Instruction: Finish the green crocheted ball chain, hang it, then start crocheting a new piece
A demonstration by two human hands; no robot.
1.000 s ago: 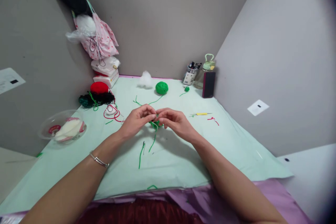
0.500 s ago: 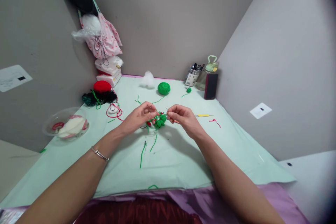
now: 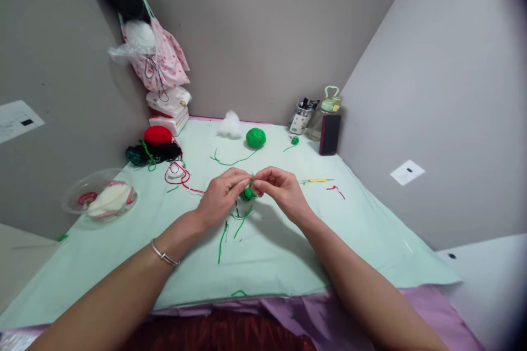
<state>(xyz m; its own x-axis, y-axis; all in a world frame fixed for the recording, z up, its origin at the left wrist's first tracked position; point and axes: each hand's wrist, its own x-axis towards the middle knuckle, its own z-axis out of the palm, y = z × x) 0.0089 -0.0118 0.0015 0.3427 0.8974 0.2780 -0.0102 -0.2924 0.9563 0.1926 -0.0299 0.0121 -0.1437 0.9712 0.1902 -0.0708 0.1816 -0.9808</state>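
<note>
Person's L hand (image 3: 224, 192) is holding a small green yarn piece (image 3: 247, 193), thumb & fingers closing narrow on it, w/ R hand (image 3: 280, 189) meeting it fingertip to fingertip. R thumb & index are pinching tight at the piece's upper edge; can't tell if they're gripping the piece itself or a thread, detail being too small. The piece is sitting b/w both hands, just above the tabletop (image 3: 288, 269), partly hidden by fingers. A silver bracelet (image 3: 163, 255) is circling the L wrist.

Straight beyond the hands, a green yarn ball (image 3: 256, 137) is resting near a white fluff tuft (image 3: 229, 125), its strand trailing back toward the L hand. To R hand's right, a yellow-handled tool (image 3: 318, 180) is lying flat, red yarn scraps (image 3: 337, 191) near it. Farther off, beyond R hand, a phone (image 3: 330, 134) is standing upright in front of a bottle (image 3: 315, 123).

Left of & beyond L hand, red yarn (image 3: 157, 135) is resting on a dark yarn heap (image 3: 162, 152); nearer, a clear plastic bowl (image 3: 72, 200) is holding white material. Green snips (image 3: 221, 244) are lying on the near side of L hand.
</note>
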